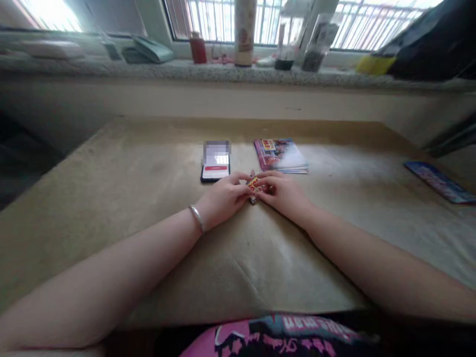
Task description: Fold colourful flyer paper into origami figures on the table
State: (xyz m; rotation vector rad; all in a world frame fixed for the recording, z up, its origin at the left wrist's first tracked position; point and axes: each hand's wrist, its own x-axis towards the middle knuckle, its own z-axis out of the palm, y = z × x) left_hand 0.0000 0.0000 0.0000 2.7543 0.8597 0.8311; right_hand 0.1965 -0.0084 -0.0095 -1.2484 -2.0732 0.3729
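Observation:
Between my hands, at the middle of the table (163,158), is a small folded piece of printed paper (254,184) with a yellow patch and red figures. My left hand (225,197), with a silver bangle at the wrist, has its fingers closed on the paper's left side. From the right, my right hand (286,196) pinches the same piece with thumb and fingers. Parts of the paper are hidden under the fingertips. Just beyond lies a stack of glossy colour-printed sheets (280,157), also with a yellow patch. A phone (215,172) lies beyond my left hand, its screen lit.
A flat colour-printed piece (439,181) lies near the table's right edge. Along the stone windowsill (219,74) stand a red bottle (198,48), a tall pale cylinder (244,34), clear containers and a dark bag (435,44) beside something yellow (375,64).

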